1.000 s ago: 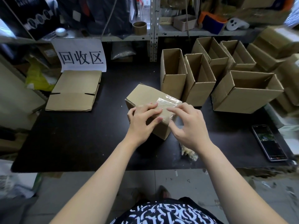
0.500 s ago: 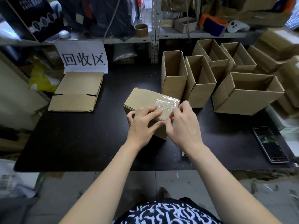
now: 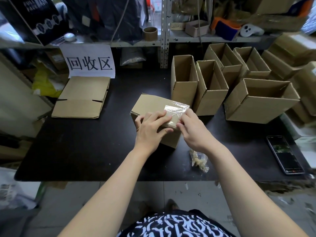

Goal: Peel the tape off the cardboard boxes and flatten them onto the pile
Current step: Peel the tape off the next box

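Note:
A small closed cardboard box (image 3: 150, 105) stands in the middle of the black table (image 3: 85, 147), tilted, with clear shiny tape (image 3: 176, 109) across its top right. My left hand (image 3: 150, 129) lies over the box's near top, fingers spread flat on it. My right hand (image 3: 191, 129) is at the box's right edge, its fingertips pinching at the tape's end. A pile of flattened cardboard (image 3: 82, 98) lies at the table's back left, under a white paper sign (image 3: 89, 61).
Several open empty cardboard boxes (image 3: 184, 82) stand in rows at the back right, the largest (image 3: 259, 101) nearest. A crumpled wad of peeled tape (image 3: 199, 160) lies by my right wrist. A phone (image 3: 284, 154) rests near the table's right edge. Cluttered shelves rise behind.
My right hand has slid left and up along the box's right edge to the tape's end. The left hand stays on the box top. The box has shifted slightly.

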Demonstrator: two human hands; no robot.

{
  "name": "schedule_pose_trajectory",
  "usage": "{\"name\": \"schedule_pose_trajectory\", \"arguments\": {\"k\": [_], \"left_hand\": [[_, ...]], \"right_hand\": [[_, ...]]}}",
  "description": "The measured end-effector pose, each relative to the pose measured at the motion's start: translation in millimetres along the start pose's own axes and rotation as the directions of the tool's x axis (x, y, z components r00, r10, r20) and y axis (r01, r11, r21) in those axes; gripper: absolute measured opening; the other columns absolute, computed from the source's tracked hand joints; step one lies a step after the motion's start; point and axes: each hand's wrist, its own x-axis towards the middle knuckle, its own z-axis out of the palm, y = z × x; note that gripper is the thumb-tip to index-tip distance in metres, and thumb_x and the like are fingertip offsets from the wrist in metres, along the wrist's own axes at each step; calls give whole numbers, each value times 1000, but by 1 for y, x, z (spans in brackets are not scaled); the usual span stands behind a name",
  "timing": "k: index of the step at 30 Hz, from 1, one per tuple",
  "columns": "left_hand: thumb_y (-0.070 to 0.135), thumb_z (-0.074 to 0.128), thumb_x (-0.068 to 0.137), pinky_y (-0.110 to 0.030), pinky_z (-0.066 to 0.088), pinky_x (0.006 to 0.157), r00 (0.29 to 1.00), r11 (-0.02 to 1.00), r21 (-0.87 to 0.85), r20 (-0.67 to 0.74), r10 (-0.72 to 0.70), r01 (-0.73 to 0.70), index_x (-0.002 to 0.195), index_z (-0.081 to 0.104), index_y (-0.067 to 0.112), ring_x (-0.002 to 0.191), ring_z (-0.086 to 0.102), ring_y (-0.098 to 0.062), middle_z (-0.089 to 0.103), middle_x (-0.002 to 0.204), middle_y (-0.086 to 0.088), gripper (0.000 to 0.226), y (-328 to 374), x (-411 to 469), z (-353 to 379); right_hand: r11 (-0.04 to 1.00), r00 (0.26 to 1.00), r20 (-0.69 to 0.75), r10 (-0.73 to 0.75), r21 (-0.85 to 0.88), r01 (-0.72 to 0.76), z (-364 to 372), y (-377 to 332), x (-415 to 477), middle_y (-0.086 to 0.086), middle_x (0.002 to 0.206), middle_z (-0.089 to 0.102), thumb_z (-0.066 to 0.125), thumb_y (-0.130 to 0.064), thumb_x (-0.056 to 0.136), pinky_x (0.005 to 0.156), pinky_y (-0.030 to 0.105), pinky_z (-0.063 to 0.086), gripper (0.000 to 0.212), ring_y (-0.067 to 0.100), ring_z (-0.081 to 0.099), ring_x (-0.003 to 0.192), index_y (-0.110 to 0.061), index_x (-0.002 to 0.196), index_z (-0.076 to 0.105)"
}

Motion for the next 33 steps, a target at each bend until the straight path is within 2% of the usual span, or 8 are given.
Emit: {"name": "schedule_pose_trajectory", "arguments": {"k": [4, 6, 7, 10, 14, 19, 27, 33], "left_hand": [[38, 79, 85, -26, 14, 97, 999, 1000, -10, 31, -27, 28, 126, 70, 33, 125, 49, -13, 61, 136, 13, 42, 5, 3, 2], [39, 74, 90, -27, 12, 101, 996, 1000, -7, 84, -3, 3, 130, 68, 35, 129, 45, -12, 57, 138, 15, 40, 5, 7, -2], [38, 72, 92, -27, 11, 101, 994, 1000, -1, 109, 24, -24, 131, 67, 35, 129, 44, -12, 56, 139, 15, 39, 3, 9, -4], [33, 68, 96, -29, 13, 99, 986, 997, 13, 150, 69, -72, 133, 65, 36, 127, 45, -13, 55, 140, 15, 37, -2, 11, -11], [34, 69, 95, -30, 16, 97, 991, 1000, 12, 133, 21, -22, 133, 62, 37, 126, 46, -9, 57, 140, 19, 39, 2, 10, -14], [35, 73, 91, -29, 16, 92, 997, 1000, 1, 82, -8, 8, 121, 68, 32, 124, 49, -9, 60, 138, 18, 31, 7, 8, -11], [34, 76, 89, -31, 16, 87, 998, 999, 19, 53, -31, 30, 118, 71, 30, 120, 52, -15, 63, 135, 13, 29, 9, 6, -8], [35, 79, 85, -30, 15, 83, 998, 998, 33, 7, -62, 62, 111, 74, 30, 117, 54, -16, 67, 130, 12, 27, 11, 6, -3]], "right_hand": [[945, 1000, -11, -2, 328, 5, -6, 13, -5, -7, 106, 45, 56, -18, 103, 90, 27, 41, 12, 4, 49, 95, -11, 94, 58], [938, 983, -179, 50, 347, 16, -4, 12, -10, -7, 102, 51, 65, -18, 98, 83, 16, 40, 5, 0, 53, 90, -15, 101, 64], [942, 961, -269, 57, 335, 38, -2, 11, -13, -6, 103, 54, 70, -18, 95, 83, 13, 40, 15, 0, 54, 91, -16, 109, 66], [971, 932, -362, 9, 224, 78, 1, 5, -16, -6, 108, 63, 74, -17, 91, 89, 24, 45, 34, 11, 55, 96, -17, 124, 68], [994, 907, -412, -84, 30, 106, 5, -4, -13, -10, 94, 72, 72, -3, 84, 75, 39, 50, 30, 21, 53, 89, -18, 109, 75], [997, 922, -381, -71, -60, 51, 5, -16, -10, -4, 86, 71, 66, -8, 82, 71, 43, 51, 22, 25, 56, 89, -14, 102, 74], [998, 970, -237, 50, -34, -60, 2, -21, 0, 0, 103, 72, 55, -2, 94, 87, 42, 44, 29, 29, 53, 102, -16, 116, 69], [996, 989, -141, 47, -71, -57, -1, -21, 2, 3, 108, 68, 50, -1, 93, 84, 42, 43, 28, 30, 52, 101, -16, 115, 61]]}}
